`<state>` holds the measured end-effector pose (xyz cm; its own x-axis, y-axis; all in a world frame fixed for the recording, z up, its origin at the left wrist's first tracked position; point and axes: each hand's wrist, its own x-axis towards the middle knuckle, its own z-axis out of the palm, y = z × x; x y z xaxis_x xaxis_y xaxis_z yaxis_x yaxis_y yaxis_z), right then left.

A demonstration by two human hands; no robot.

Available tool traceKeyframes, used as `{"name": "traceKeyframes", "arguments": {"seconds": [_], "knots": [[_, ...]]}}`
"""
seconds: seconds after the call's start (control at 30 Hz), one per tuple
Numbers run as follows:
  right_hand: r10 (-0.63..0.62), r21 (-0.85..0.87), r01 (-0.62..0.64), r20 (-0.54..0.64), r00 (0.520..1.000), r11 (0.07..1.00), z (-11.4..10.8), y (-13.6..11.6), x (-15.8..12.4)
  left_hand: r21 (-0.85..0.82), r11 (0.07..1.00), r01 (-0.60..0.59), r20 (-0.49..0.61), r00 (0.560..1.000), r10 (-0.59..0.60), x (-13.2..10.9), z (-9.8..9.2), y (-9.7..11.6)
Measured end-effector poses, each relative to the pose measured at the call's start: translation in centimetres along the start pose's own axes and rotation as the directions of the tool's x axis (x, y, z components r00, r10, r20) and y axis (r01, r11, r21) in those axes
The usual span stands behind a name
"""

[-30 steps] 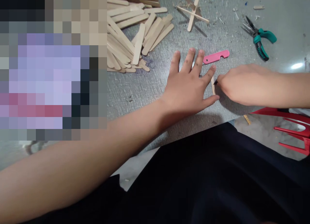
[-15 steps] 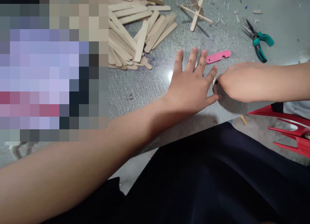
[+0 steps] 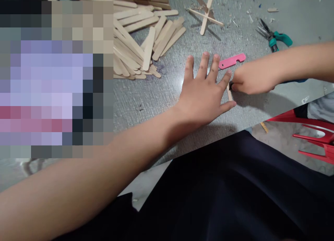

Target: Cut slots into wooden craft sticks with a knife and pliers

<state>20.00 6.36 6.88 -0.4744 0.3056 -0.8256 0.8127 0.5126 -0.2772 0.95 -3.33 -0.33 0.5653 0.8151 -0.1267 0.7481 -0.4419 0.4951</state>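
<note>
My left hand [image 3: 202, 89] lies flat on the table with its fingers spread. Between its thumb and index fingertips runs a short length of popsicle stick [image 3: 229, 93], which the two tips press at its ends. My right hand [image 3: 250, 79] is closed, knuckles toward me, around a small dark piece whose tip touches the stick; most of it is hidden in the fingers, so its kind cannot be told. Just beyond the hands is a pink handle [image 3: 232, 61] with a notch and a small hole.
A heap of popsicle sticks [image 3: 148, 48] lies at the back left. Crossed sticks [image 3: 206, 16] stand at the far middle. Teal-handled pliers [image 3: 272, 37] lie partly behind my right forearm. Scraps dot the table [image 3: 156, 98]. A red chair [image 3: 313, 133] is beyond the right edge.
My right hand and forearm have shifted away from me and tilted, baring more of the stick and covering part of the pliers. My left hand stays on the stick. The view has moved slightly.
</note>
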Motion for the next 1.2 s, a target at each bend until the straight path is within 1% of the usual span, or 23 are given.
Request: {"name": "traceKeyframes", "arguments": {"seconds": [0.07,0.17,0.27,0.33,0.47,0.57,0.67,0.83,0.93,1.1,1.2], "knots": [[0.040,0.026,-0.041,0.056,0.998,0.999,-0.4,0.2,0.1,0.004,1.000,0.007,0.010,1.000,-0.008,0.0,0.0,0.0],[0.159,0.056,-0.167,0.128,0.979,0.984,-0.8,-0.4,-0.1,0.005,1.000,0.014,0.016,1.000,-0.014,0.0,0.0,-0.1],[0.321,0.128,-0.354,0.221,0.921,0.926,-1.0,-1.2,-0.4,0.016,1.000,0.013,0.011,1.000,-0.013,-0.1,0.1,-0.1],[0.376,0.172,-0.428,0.269,0.887,0.887,-1.2,-1.7,-0.4,0.024,1.000,0.009,0.003,1.000,-0.009,-0.2,0.2,-0.2],[0.357,0.197,-0.428,0.313,0.880,0.882,-1.8,-2.0,-0.3,0.024,1.000,-0.008,-0.021,1.000,0.009,-0.2,0.3,-0.4],[0.357,0.217,-0.441,0.338,0.871,0.871,-2.1,-1.9,-0.2,0.021,1.000,-0.002,-0.011,1.000,0.002,-0.2,0.2,-0.3],[0.362,0.250,-0.469,0.373,0.854,0.847,-2.2,-1.6,-0.2,0.006,1.000,0.010,0.004,1.000,-0.010,-0.1,0.0,-0.1],[0.371,0.316,-0.517,0.421,0.828,0.795,-1.8,-1.5,-0.6,-0.033,0.999,0.009,-0.006,1.000,-0.009,0.0,0.1,-0.2],[0.363,0.379,-0.524,0.420,0.832,0.763,-1.3,-1.6,-1.1,-0.039,0.999,0.008,-0.008,1.000,-0.008,0.1,0.2,-0.2],[0.351,0.504,-0.494,0.356,0.866,0.708,-0.3,-1.9,-2.0,-0.062,0.998,0.014,-0.014,1.000,-0.015,0.2,0.2,-0.2],[0.358,0.546,-0.492,0.339,0.870,0.678,0.1,-2.0,-2.3,-0.049,0.999,-0.002,-0.024,1.000,0.001,0.0,0.0,-0.1]]}}
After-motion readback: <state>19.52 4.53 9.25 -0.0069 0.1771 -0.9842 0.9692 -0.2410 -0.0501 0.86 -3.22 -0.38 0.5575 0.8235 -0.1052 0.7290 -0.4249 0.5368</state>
